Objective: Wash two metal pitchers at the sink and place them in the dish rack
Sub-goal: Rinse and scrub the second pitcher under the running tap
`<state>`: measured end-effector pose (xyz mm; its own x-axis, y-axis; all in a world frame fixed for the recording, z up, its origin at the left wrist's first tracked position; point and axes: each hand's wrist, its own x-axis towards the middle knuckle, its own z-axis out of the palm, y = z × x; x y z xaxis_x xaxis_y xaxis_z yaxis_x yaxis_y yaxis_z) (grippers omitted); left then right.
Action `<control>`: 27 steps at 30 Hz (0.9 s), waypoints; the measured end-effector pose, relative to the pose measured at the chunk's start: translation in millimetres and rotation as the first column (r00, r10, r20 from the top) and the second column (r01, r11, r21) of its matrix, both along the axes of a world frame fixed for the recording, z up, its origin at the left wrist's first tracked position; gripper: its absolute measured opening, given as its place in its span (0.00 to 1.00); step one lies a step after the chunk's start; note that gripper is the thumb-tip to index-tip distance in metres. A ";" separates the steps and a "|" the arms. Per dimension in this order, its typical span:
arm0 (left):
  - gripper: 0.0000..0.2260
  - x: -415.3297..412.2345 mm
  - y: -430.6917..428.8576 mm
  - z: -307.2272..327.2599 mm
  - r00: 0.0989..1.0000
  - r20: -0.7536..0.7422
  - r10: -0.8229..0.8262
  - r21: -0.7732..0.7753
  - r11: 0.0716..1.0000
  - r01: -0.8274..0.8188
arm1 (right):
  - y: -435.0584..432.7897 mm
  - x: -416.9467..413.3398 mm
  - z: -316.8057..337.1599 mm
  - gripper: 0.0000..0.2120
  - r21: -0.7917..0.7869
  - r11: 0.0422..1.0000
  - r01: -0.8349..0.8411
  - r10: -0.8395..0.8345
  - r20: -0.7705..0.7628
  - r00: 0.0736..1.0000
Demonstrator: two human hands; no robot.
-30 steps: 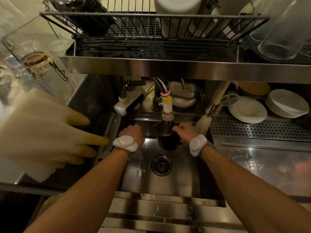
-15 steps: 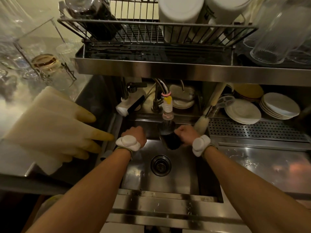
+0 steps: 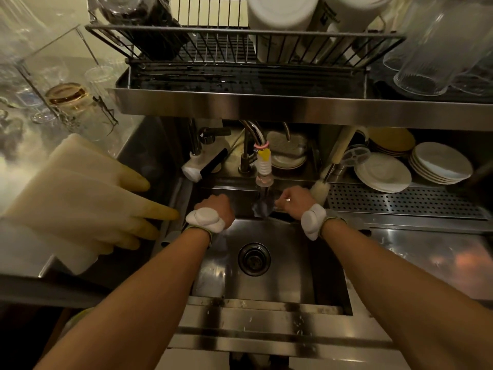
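So — sink point(image 3: 293, 263): a steel basin straight below the camera, both forearms reaching into it from the near edge.
Dish rack point(image 3: 240, 30): a wire rack on the shelf above the sink, with white containers point(image 3: 282, 20) upside down in it; a dark strip of print on one is too blurred to read.
Rubber gloves point(image 3: 80, 198): pale yellow, lying on the counter left of the sink, fingertips over its edge.
Plates point(image 3: 384, 172): white stacks under the shelf, right of the tap.
Left hand point(image 3: 217, 208): back upward, fingers curled under out of sight, near the pitcher's left side — whether it grips anything I cannot tell. A white padded band point(image 3: 205, 220) wraps the wrist.
Right hand point(image 3: 293, 200): back upward, fingers closed on the pitcher's right side; a ring glints on one finger.
Pitcher point(image 3: 262, 208): dark metal, motion-blurred, held at the back of the sink directly under the tap nozzle point(image 3: 264, 161), water running onto it.
Drain point(image 3: 254, 259): round, in the basin floor between the two wrists.
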<state>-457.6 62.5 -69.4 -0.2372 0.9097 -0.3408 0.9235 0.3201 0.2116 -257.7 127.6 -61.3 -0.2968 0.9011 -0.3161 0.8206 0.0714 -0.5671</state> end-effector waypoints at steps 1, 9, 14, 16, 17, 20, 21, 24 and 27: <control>0.16 0.3 0.3 1.8 1.000 0.002 -0.003 0.004 1.000 0.003 | 1.2 2.3 4.5 0.11 0.009 1.000 -0.025 0.024 0.037 0.999; 0.16 -3.4 -4.4 8.8 0.999 -0.018 -0.050 0.037 0.998 0.051 | 2.0 -1.1 31.5 0.10 0.052 0.985 -0.162 0.139 0.309 0.941; 0.17 -7.5 -4.3 13.2 0.998 -0.008 -0.058 0.052 0.997 0.059 | 1.3 -9.8 38.8 0.10 0.131 0.980 -0.147 0.081 0.410 0.908; 0.17 -7.4 -5.0 11.2 0.998 -0.016 -0.061 0.041 0.997 0.062 | 1.5 -9.6 39.3 0.12 0.129 0.979 -0.159 0.088 0.436 0.896; 0.18 -7.3 -5.2 10.5 0.998 -0.021 -0.063 0.041 0.997 0.064 | 1.9 -9.1 39.7 0.13 0.126 0.977 -0.171 0.097 0.449 0.888; 0.18 -5.1 -5.9 10.4 0.997 -0.040 -0.063 0.039 0.997 0.064 | 0.8 -8.2 40.1 0.13 0.120 0.975 -0.189 0.107 0.489 0.866; 0.19 -3.6 -5.7 10.5 0.997 -0.041 -0.061 0.027 0.998 0.062 | -0.5 -7.6 40.4 0.13 0.122 0.975 -0.184 0.102 0.495 0.863; 0.18 1.0 -4.1 6.6 0.998 -0.006 -0.059 -0.016 0.998 0.059 | -2.8 -3.9 37.1 0.12 0.132 0.987 -0.096 0.037 0.392 0.919; 0.17 12.7 -1.1 1.9 0.983 0.170 -0.065 -0.055 0.996 0.075 | -2.5 -0.6 24.8 0.14 0.045 0.998 0.040 -0.048 0.190 0.981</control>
